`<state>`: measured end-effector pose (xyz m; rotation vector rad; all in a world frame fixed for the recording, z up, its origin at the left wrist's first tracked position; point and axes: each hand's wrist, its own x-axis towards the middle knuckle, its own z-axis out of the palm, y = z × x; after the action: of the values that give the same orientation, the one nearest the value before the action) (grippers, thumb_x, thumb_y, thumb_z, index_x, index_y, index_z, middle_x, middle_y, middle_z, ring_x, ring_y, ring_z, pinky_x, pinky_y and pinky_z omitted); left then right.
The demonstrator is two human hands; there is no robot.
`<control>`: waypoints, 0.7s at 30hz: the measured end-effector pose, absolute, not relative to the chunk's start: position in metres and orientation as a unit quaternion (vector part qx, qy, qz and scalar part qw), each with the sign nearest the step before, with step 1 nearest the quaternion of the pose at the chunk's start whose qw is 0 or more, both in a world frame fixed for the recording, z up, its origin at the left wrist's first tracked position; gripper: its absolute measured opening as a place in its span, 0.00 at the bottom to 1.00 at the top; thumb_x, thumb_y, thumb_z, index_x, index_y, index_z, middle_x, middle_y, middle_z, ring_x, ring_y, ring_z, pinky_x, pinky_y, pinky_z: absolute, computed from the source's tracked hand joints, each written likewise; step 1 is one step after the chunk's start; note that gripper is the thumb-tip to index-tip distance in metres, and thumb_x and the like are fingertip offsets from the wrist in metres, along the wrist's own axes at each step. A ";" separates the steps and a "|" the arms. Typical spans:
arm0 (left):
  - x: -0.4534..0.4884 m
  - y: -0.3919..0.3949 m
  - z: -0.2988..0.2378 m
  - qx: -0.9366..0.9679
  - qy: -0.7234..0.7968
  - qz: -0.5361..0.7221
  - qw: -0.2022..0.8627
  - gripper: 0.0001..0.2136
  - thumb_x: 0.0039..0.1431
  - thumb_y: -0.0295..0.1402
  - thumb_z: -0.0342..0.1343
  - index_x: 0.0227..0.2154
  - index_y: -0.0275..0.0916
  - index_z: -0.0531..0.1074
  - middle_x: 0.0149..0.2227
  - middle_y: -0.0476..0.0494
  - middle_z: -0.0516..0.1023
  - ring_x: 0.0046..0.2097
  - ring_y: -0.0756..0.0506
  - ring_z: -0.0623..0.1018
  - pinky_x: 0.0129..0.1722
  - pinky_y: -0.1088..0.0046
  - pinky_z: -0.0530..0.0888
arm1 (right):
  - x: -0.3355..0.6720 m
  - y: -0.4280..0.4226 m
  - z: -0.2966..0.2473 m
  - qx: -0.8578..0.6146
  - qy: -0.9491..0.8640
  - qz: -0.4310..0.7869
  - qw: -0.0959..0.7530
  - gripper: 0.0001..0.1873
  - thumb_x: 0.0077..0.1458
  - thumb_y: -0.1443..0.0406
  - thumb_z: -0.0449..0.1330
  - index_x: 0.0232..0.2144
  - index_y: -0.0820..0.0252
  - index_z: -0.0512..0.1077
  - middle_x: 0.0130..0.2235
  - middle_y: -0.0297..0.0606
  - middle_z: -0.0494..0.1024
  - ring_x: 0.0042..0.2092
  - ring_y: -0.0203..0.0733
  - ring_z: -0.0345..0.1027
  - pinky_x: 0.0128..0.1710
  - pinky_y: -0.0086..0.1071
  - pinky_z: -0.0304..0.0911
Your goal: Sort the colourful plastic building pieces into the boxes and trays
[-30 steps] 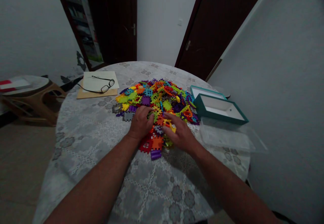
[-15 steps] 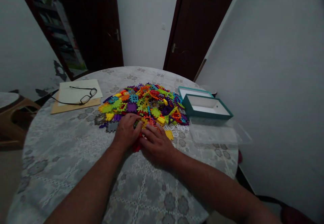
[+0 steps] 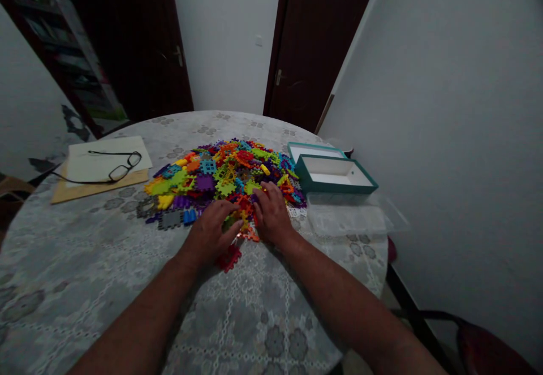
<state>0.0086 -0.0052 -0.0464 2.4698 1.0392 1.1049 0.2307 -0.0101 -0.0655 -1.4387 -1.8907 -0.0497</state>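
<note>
A heap of colourful interlocking plastic building pieces (image 3: pixel 227 185) lies on the table. My left hand (image 3: pixel 212 228) is at its front edge, thumb apart from the curved fingers, with orange and yellow pieces beside the fingertips. A red piece (image 3: pixel 229 258) lies on the cloth just below that hand. My right hand (image 3: pixel 272 214) rests at the heap's front right, palm down, its fingers reaching over the pieces; what is under them is hidden. Between the two hands sit several orange pieces (image 3: pixel 246 216). Neither hand visibly grips a piece.
A green box with white inside (image 3: pixel 339 185) stands right of the heap, a clear plastic lid or tray (image 3: pixel 348 216) in front of it. Black-framed glasses (image 3: pixel 121 172) lie on paper (image 3: pixel 76 154) over a tan board at left. A patterned cloth (image 3: pixel 254 318) covers the round table.
My right hand has moved forward and away from the left, onto the heap. Orange pieces and the red piece now show between and below the hands. The view has shifted right.
</note>
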 end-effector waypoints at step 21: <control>-0.004 -0.030 -0.025 0.909 0.312 0.255 0.100 0.38 0.57 0.47 0.75 0.69 0.54 0.70 0.72 0.34 0.70 0.70 0.28 0.71 0.67 0.39 0.72 | 0.257 -0.102 -0.024 -0.608 -0.727 0.012 0.318 0.28 0.67 0.61 0.63 0.67 0.57 0.72 0.69 0.58 0.70 0.69 0.66 0.64 0.69 0.63 0.63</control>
<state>-0.0044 -0.0300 -0.0250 2.6877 0.9234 0.7549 0.2574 -0.1018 -0.0237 -1.6000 -1.9136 0.0312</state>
